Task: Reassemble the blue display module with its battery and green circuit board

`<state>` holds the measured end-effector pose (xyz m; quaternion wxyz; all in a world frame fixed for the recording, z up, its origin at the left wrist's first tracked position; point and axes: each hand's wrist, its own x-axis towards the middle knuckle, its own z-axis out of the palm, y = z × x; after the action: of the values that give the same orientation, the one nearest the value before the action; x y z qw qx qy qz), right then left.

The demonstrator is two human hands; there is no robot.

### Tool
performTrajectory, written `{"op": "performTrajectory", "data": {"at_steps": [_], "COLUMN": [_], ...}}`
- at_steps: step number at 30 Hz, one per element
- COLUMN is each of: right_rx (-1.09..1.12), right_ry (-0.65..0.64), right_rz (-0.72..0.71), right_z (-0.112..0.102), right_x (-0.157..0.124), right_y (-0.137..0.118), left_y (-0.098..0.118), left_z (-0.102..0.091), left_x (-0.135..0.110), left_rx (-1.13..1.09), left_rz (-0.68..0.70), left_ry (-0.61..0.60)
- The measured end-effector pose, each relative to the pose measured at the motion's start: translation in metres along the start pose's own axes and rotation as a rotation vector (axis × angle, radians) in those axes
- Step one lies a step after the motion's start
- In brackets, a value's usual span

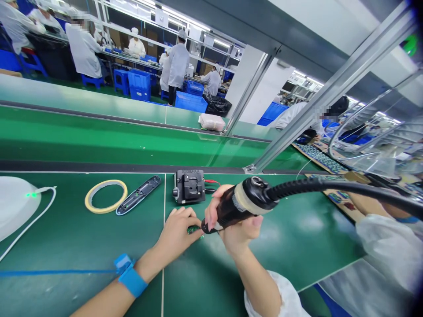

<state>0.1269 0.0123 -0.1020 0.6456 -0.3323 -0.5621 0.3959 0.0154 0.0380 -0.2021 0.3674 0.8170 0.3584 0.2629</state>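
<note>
Looks like a screw-driving step. Right hand [238, 233] is wrapped tight round the driver [238, 202], and the left hand [176, 231] has its fingers curled, pinning the small green board [193, 230] flat to the table [280, 237], just in front of the black fixture [189, 186]. The driver is tilted: its long axis runs from the cable [330, 186] end at upper right down to the tip at lower left, which is at the board's edge. Can't tell if the bit is seated. Next move needs the tip on the screw and the board held still.
</note>
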Motion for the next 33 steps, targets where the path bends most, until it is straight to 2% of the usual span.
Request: {"op": "performTrajectory", "data": {"at_steps": [5, 7, 12, 24, 33], "right_rx": [0.011, 0.03, 0.036, 0.023, 0.027], "right_ry": [0.106, 0.127, 0.089, 0.083, -0.075], "right_rz": [-0.085, -0.072, -0.005, -0.018, -0.002], "right_z": [-0.003, -0.004, -0.003, -0.003, -0.008], "right_x": [-0.003, -0.004, -0.006, -0.007, -0.006], "right_y": [-0.015, -0.019, -0.011, -0.006, -0.005], "left_y": [0.0, 0.0, -0.002, -0.004, -0.007], "left_z": [0.002, 0.002, 0.002, 0.004, 0.004], "left_x": [0.003, 0.002, 0.002, 0.001, 0.001], "left_rx": [-0.025, -0.038, -0.039, -0.005, 0.008], "left_rz": [0.003, 0.002, 0.013, 0.05, 0.07], "left_ry": [0.023, 0.032, 0.044, 0.039, 0.013]}}
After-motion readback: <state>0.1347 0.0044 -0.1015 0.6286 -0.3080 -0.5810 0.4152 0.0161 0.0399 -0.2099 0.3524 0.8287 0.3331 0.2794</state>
